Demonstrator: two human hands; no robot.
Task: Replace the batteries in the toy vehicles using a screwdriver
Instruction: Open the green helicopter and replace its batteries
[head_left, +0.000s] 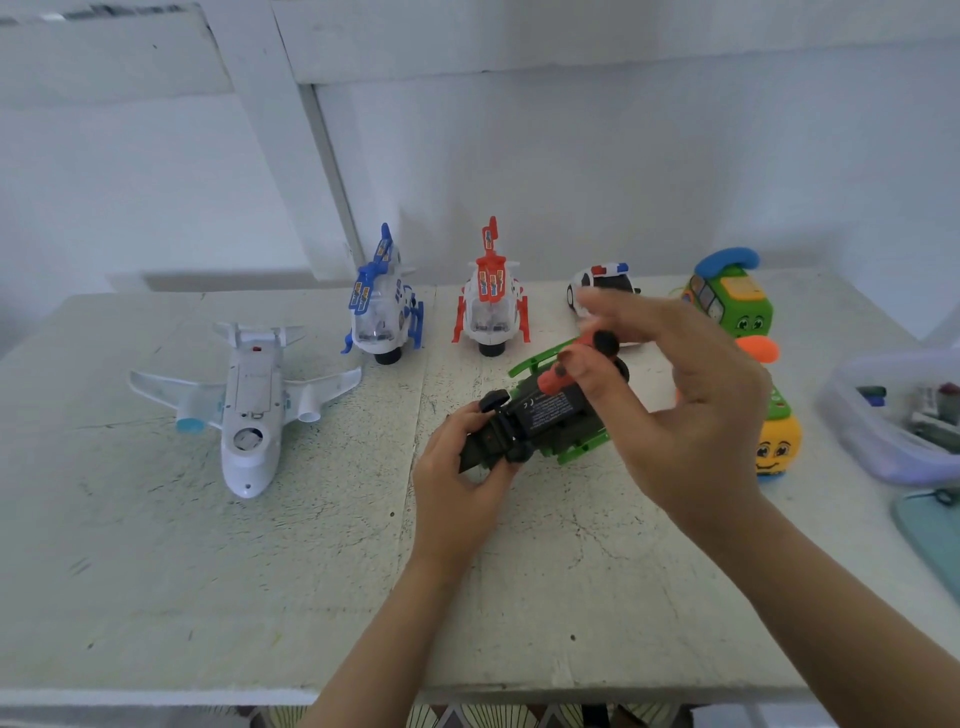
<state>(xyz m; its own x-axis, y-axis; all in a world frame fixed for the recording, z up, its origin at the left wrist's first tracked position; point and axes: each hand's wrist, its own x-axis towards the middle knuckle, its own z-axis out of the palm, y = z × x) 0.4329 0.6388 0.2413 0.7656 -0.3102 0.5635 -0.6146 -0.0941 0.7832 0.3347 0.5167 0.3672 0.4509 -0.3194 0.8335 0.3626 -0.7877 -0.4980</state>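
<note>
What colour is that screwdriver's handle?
Screwdriver handle: orange-red, black end cap; head view, pinched by the right hand over the green toy the left hand grips.

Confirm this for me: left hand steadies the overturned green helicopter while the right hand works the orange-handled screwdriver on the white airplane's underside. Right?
Wrong on one point. The head view shows the right hand holding the orange-handled screwdriver to the underside of the green helicopter the left hand steadies; the white airplane lies apart, at left.
</note>
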